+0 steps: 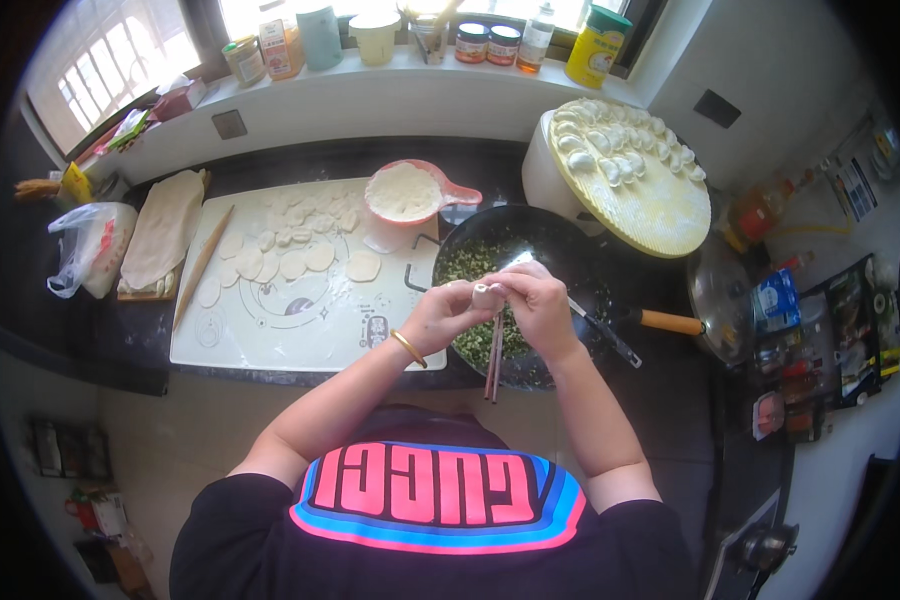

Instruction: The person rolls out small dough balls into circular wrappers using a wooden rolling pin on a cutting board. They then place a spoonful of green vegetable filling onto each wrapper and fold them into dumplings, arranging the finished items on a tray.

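1. Between my two hands sits a dumpling; my left hand and right hand both pinch its edge shut, fingertips pressed together.
2. Tucked under my right hand hang chopsticks, pointing down toward me.
3. Right below the grip is the black wok with green filling.
4. Off to the left of my left hand lies the floured mat with round wrappers; a rolling pin rests at its far edge.

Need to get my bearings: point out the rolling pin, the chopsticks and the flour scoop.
rolling pin [202, 267], head view, middle of its shaft.
chopsticks [494, 365], head view, lower half below the hands.
flour scoop [404, 191], head view, flour-filled bowl.
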A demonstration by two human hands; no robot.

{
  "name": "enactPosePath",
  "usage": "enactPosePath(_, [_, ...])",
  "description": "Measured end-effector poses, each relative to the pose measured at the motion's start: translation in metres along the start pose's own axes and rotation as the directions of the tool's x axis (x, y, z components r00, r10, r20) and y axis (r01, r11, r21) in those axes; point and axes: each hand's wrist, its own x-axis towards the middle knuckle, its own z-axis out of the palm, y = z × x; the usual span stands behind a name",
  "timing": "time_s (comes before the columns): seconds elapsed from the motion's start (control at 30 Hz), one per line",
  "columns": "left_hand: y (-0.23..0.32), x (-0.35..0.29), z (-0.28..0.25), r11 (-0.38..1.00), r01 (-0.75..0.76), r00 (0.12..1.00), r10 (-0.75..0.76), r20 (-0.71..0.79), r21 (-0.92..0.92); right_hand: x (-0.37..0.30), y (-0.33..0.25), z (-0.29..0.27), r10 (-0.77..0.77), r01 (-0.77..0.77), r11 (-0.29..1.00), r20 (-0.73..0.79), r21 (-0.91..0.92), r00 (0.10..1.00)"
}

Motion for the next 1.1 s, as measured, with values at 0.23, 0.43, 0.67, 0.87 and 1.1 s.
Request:
enactPosePath(0.23, [0.003, 0.0, -0.001, 0.998, 0.057, 0.996, -0.057, 0.061, 0.012, 0.006, -0.001, 0.003, -0.067, 0.076, 0.984, 0.061, -0.16, 0.996])
enactPosePath(0.43, [0.006, -0.004, 0.003, 0.992, 0.127, 0.99, -0.126, 0.064, -0.016, 0.003, 0.007, 0.0, 0.079, -0.084, 0.993, 0.06, 0.084, 0.995])
enactPosePath(0.67, [0.001, -0.001, 0.001, 0.989, 0.143, 0.987, -0.141, 0.077, -0.029, 0.006, 0.006, 0.011, -0.201, 0.241, 0.922, 0.16, -0.302, 0.967])
enactPosePath(0.87, [-0.019, -0.001, 0.002, 0.995, 0.01, 0.999, -0.013, -0.032, -0.099, 0.003, 0.012, 0.002, 0.086, -0.087, 0.996, 0.046, 0.01, 0.995])
enactPosePath(1.1, [-0.007, -0.002, 0.006, 0.996, 0.043, 0.999, -0.043, 0.004, -0.081, 0.001, 0.012, 0.018, -0.127, 0.118, 0.943, -0.008, -0.31, 0.992])
